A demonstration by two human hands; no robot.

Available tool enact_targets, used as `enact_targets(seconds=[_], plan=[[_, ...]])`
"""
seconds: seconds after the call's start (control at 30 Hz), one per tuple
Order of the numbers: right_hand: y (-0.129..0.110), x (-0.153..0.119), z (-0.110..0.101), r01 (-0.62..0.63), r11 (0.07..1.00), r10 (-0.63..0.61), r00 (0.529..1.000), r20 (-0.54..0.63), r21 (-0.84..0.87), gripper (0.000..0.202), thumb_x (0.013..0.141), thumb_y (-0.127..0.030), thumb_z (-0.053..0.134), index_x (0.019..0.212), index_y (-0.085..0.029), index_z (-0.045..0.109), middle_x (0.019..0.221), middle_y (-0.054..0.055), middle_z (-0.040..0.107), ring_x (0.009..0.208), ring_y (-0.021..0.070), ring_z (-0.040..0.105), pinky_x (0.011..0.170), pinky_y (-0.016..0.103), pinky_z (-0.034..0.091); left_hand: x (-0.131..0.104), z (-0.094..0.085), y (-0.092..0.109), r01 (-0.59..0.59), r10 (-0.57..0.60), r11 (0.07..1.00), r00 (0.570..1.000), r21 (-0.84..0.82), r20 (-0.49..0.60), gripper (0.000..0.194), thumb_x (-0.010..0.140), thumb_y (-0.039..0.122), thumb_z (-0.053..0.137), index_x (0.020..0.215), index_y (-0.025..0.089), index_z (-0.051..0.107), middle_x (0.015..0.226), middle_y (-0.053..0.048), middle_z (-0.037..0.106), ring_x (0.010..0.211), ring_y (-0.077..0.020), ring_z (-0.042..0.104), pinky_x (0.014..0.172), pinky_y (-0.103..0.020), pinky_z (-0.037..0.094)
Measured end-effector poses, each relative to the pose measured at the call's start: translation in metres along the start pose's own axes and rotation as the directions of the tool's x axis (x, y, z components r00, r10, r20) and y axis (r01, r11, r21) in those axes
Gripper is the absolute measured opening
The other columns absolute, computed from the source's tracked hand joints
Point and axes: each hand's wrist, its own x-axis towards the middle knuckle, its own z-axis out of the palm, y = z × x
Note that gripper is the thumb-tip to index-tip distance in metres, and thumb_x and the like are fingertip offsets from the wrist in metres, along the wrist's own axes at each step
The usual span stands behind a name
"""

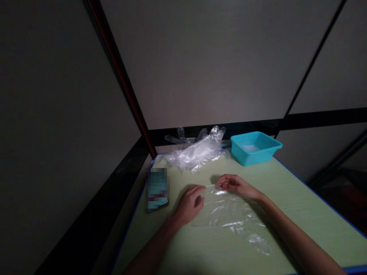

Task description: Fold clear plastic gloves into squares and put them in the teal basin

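Observation:
A clear plastic glove [229, 215] lies flat on the pale green table [286, 198], its cuff edge toward the far side. My left hand [189, 204] rests on the glove's left edge with fingers curled at the cuff. My right hand [236, 184] pinches the cuff edge at the far end, thumb and fingers closed on the thin film. Both forearms reach in from the near edge.
A pile of clear plastic gloves [197, 149] sits at the table's far edge. A teal plastic tub [255, 147] stands at the far right corner. A phone [157, 189] lies at the left edge. Dark rails and a wall surround the table.

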Motion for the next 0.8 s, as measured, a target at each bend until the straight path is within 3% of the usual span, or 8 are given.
enact_targets(seconds=[0.13,0.4,0.57,0.67,0.8], plan=[[0.007,0.003,0.007,-0.053,0.997,0.051,0.998,0.026,0.054,0.036,0.066,-0.040,0.066,0.090,-0.014,0.058,0.083,0.007,0.062,0.076,0.0161,0.059,0.071,0.030,0.045,-0.001,0.001,0.000,-0.024,0.015,0.990,0.998,0.141,0.062,0.033,0.072,0.009,0.046,0.100,0.020,0.057,0.097,-0.005,0.061,0.092,-0.0188,0.053,0.085,-0.033,0.041],[0.005,-0.004,-0.006,-0.145,0.979,0.156,0.985,-0.071,0.146,0.034,0.068,-0.042,0.063,0.086,-0.014,0.054,0.079,0.006,0.063,0.065,0.0130,0.061,0.060,0.027,0.048,0.002,0.002,-0.005,0.070,-0.067,0.985,0.997,0.159,-0.023,0.025,0.070,0.009,0.045,0.089,0.020,0.059,0.089,-0.004,0.062,0.085,-0.0182,0.056,0.079,-0.031,0.045],[-0.002,-0.009,-0.013,-0.185,0.965,0.203,0.976,-0.080,0.184,0.028,0.071,-0.039,0.061,0.081,-0.015,0.052,0.069,0.003,0.063,0.060,0.0114,0.061,0.057,0.024,0.047,0.003,0.007,0.002,0.106,-0.096,0.981,0.993,0.164,-0.067,0.028,0.072,0.009,0.043,0.095,0.017,0.058,0.097,-0.006,0.061,0.092,-0.0182,0.055,0.085,-0.031,0.043],[-0.003,-0.010,-0.014,-0.204,0.960,0.219,0.974,-0.060,0.192,0.027,0.070,-0.038,0.062,0.077,-0.015,0.051,0.067,0.002,0.064,0.059,0.0111,0.061,0.056,0.024,0.047,0.008,0.019,0.017,0.064,-0.069,0.975,0.997,0.212,0.018,0.035,0.075,0.015,0.042,0.108,0.016,0.053,0.114,-0.008,0.055,0.105,-0.0192,0.050,0.093,-0.032,0.038],[0.002,-0.010,-0.014,-0.232,0.957,0.239,0.971,-0.020,0.173,0.028,0.068,-0.039,0.063,0.071,-0.014,0.052,0.069,0.004,0.065,0.061,0.0119,0.062,0.058,0.024,0.048,0.016,0.040,0.037,-0.059,-0.004,0.947,0.981,0.317,0.195,0.048,0.079,0.023,0.040,0.125,0.009,0.038,0.134,-0.012,0.034,0.124,-0.0221,0.030,0.103,-0.035,0.025]])
